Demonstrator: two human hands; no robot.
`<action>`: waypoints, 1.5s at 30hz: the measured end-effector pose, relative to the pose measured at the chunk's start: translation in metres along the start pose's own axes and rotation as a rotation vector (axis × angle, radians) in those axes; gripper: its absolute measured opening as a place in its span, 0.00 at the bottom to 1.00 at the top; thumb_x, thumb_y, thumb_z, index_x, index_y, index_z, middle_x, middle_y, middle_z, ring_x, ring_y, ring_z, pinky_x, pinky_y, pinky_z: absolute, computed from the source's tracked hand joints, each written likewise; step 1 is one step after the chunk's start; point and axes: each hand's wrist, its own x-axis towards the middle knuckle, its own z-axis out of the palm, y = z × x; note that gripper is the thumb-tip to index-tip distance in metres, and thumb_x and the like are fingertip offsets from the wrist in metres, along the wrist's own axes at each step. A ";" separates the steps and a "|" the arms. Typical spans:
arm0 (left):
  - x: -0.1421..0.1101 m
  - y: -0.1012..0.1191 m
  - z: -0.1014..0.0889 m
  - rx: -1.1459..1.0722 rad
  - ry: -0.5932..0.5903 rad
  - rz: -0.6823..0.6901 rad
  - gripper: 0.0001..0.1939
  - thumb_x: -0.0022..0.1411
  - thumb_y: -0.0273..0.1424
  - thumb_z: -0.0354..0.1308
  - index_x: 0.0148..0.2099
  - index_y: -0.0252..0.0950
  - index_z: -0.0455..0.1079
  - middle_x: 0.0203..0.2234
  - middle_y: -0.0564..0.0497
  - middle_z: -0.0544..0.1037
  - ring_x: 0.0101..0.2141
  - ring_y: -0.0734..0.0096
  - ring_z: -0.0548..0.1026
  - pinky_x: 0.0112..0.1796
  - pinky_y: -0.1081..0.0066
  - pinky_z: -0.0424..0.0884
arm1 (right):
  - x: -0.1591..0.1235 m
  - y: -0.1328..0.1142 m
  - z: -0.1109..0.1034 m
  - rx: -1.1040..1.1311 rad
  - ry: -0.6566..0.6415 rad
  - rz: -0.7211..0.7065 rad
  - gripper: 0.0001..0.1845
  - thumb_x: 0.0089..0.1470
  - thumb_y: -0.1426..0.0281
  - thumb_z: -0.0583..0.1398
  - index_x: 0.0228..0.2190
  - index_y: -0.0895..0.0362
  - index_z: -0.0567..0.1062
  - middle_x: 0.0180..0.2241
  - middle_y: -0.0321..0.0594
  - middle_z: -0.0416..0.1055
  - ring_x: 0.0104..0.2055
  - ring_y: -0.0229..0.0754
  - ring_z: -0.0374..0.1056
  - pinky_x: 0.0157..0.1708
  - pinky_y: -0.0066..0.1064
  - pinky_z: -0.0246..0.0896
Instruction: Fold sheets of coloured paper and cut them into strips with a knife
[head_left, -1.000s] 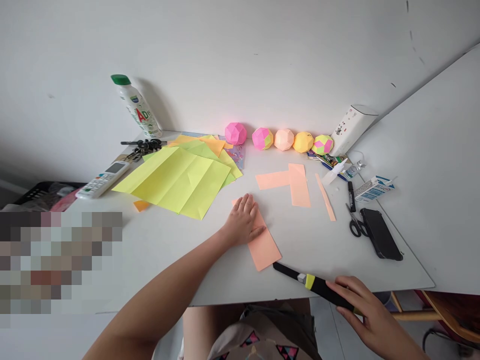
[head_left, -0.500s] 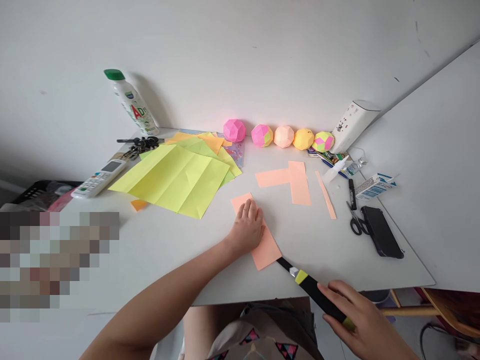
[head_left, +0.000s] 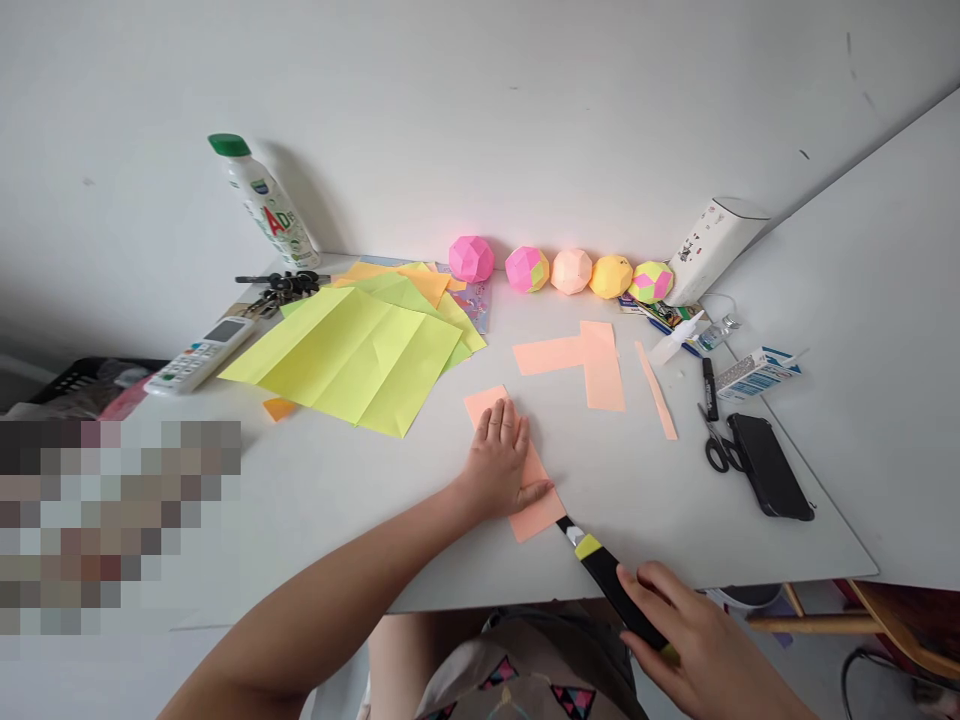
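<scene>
My left hand point(head_left: 501, 460) lies flat, thumb spread, on a folded-looking strip of peach paper point(head_left: 536, 520) and presses it to the table. In my right hand point(head_left: 686, 640) is a black and yellow utility knife point(head_left: 611, 580). Its dark blade points up and left, and part of it is hidden at the paper's lower right corner. More peach paper pieces point(head_left: 602, 370) lie beyond my hands, beside a thin peach strip point(head_left: 656, 390).
A yellow-green creased sheet point(head_left: 345, 355) tops a paper pile at left. Several paper balls point(head_left: 572, 271) line the wall. At right are scissors point(head_left: 716, 453), a black phone point(head_left: 770, 467), a marker point(head_left: 709, 388) and a glue bottle point(head_left: 675, 340). A remote point(head_left: 199, 355) lies left.
My right hand has moved the knife up and left, so less of its blade shows beyond the paper. My left thumb has spread out across the paper toward the knife.
</scene>
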 end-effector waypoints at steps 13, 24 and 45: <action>0.000 0.000 -0.001 -0.021 -0.015 -0.005 0.52 0.57 0.61 0.41 0.65 0.19 0.51 0.64 0.26 0.49 0.64 0.34 0.42 0.60 0.47 0.40 | -0.003 0.004 -0.005 -0.073 -0.034 -0.028 0.21 0.62 0.71 0.48 0.54 0.61 0.66 0.38 0.47 0.71 0.21 0.33 0.68 0.19 0.22 0.66; 0.000 0.000 0.001 -0.021 -0.015 -0.010 0.51 0.57 0.61 0.40 0.66 0.21 0.50 0.64 0.28 0.49 0.64 0.36 0.42 0.60 0.47 0.40 | 0.001 0.008 -0.011 -0.074 -0.027 -0.016 0.21 0.60 0.72 0.50 0.53 0.59 0.68 0.37 0.45 0.71 0.25 0.36 0.70 0.22 0.25 0.68; 0.001 0.000 0.000 -0.009 -0.029 -0.001 0.52 0.57 0.61 0.39 0.66 0.20 0.51 0.64 0.26 0.50 0.64 0.35 0.42 0.60 0.46 0.40 | 0.048 0.028 -0.011 -0.089 -0.016 -0.069 0.20 0.59 0.72 0.51 0.52 0.60 0.70 0.35 0.44 0.69 0.25 0.38 0.67 0.22 0.29 0.65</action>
